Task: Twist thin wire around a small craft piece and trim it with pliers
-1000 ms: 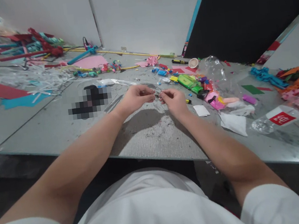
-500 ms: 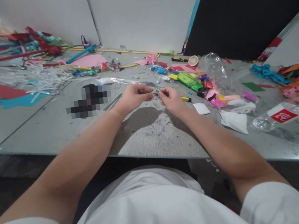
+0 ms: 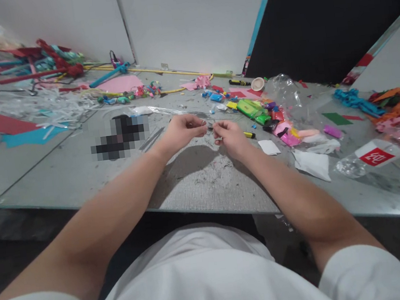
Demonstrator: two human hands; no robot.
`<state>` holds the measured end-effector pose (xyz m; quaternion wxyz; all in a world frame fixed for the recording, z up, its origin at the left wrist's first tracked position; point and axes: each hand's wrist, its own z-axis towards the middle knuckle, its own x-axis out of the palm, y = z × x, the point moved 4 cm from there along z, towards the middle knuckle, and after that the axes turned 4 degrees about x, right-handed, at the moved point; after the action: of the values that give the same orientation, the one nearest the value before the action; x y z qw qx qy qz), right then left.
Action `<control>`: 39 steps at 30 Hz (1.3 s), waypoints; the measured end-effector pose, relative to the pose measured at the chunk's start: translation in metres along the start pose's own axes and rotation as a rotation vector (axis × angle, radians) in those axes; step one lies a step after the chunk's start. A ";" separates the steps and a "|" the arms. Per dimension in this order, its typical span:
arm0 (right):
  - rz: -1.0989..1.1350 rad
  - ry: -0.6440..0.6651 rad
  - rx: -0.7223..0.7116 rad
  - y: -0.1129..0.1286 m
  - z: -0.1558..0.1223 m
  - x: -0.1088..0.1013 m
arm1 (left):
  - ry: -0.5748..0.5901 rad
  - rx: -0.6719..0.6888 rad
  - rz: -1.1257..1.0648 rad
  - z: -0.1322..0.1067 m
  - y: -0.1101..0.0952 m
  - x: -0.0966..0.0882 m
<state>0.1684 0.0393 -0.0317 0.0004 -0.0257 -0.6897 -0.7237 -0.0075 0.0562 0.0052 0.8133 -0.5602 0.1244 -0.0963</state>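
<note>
Both my hands are raised close together over the worn grey tabletop (image 3: 205,193). My left hand (image 3: 184,128) is closed in a pinch, thumb against fingertips, at a small dark piece too tiny to name. Facing it across a narrow gap, my right hand (image 3: 228,134) pinches with thumb and index finger; what it holds is also too small to make out. A yellow-and-black cutter-like tool (image 3: 249,134) lies just beyond my right hand, partly hidden by it. Close to my right wrist sits a folded white paper (image 3: 268,147).
Coloured clay packets (image 3: 249,108) lie beyond my right hand. A clear plastic bottle (image 3: 368,157) with a red label rests at the right. White strips (image 3: 45,108), red paper (image 3: 3,120) and blue paper (image 3: 32,135) cover the left side. A blurred dark object (image 3: 120,136) lies left of my hands.
My fingertips have shifted very slightly, with the right fingers a little more curled. Both hands keep their pinch, and the surroundings look the same apart from a small camera shift.
</note>
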 end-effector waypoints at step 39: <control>-0.229 -0.122 -0.320 0.022 -0.018 -0.004 | 0.012 -0.055 -0.109 0.002 -0.003 0.000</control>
<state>0.1725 0.0199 -0.0105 -0.1279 0.0095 -0.5629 -0.8165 -0.0071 0.0565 0.0089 0.7904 -0.5876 0.1012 -0.1404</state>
